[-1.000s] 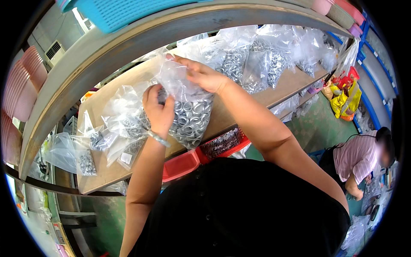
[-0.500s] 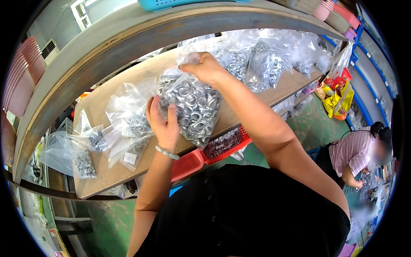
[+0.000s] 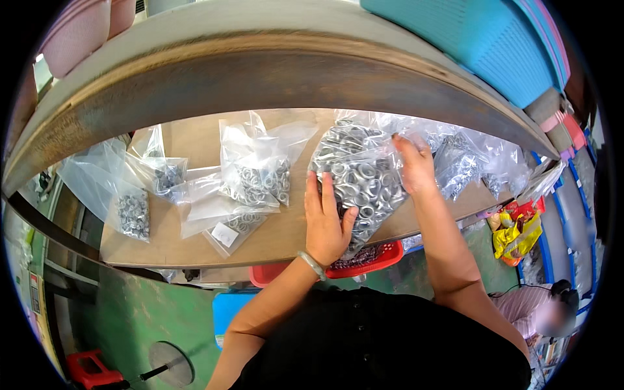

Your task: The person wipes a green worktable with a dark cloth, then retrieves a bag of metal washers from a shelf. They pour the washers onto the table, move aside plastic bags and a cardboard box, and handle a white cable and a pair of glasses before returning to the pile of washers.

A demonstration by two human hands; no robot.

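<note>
A large clear plastic bag of silvery metal rings (image 3: 367, 179) lies on the wooden shelf board, between my two hands. My left hand (image 3: 329, 224), a bracelet at its wrist, rests against the bag's near left side with fingers stretched out and thumb apart. At the bag's right edge is my right hand (image 3: 417, 168), blurred, with its fingers partly hidden, so its grip does not show clearly. Left of the large bag lies another clear bag of rings (image 3: 257, 182). A flat bag with a white label (image 3: 224, 234) overlaps its near side.
Small bags of metal parts (image 3: 133, 214) lie at the board's left; more bags (image 3: 458, 159) crowd its right. A thick shelf edge (image 3: 279, 78) arches above, bearing blue baskets (image 3: 468, 39). Below the board is a red basket (image 3: 383, 260). A person (image 3: 523, 309) is at lower right.
The view has turned, and the large bag now sits farther right in it. My right hand has come from the bag's top to its right edge. My left hand stays at the bag's left side.
</note>
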